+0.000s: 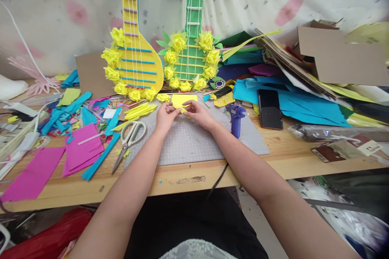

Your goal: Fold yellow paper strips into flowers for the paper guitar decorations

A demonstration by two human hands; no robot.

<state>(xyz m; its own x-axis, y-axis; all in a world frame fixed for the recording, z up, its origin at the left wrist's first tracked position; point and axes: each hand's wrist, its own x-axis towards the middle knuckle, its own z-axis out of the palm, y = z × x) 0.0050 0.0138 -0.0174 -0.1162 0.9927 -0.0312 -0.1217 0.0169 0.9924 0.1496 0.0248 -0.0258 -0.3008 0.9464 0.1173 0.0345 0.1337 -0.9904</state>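
My left hand point(166, 117) and my right hand point(197, 112) meet over the grey cutting mat point(188, 145). Between their fingertips is a small piece of yellow crepe paper point(183, 110), pinched from both sides. Just behind the fingers lies a flat yellow sheet point(180, 98). A blue glue gun point(236, 119) stands on the mat to the right. Scissors with pale handles point(129, 139) rest at the mat's left edge, near a stack of yellow paper strips point(139, 110). My fingers partly cover the held piece.
Behind the mat stand a yellow craft guitar point(142, 62) and a green one point(190, 62), both trimmed with yellow paper flowers. Pink sheets point(83, 145) and blue scraps lie left. To the right are a phone point(270, 109), blue paper point(313, 107) and piled cardboard point(334, 52).
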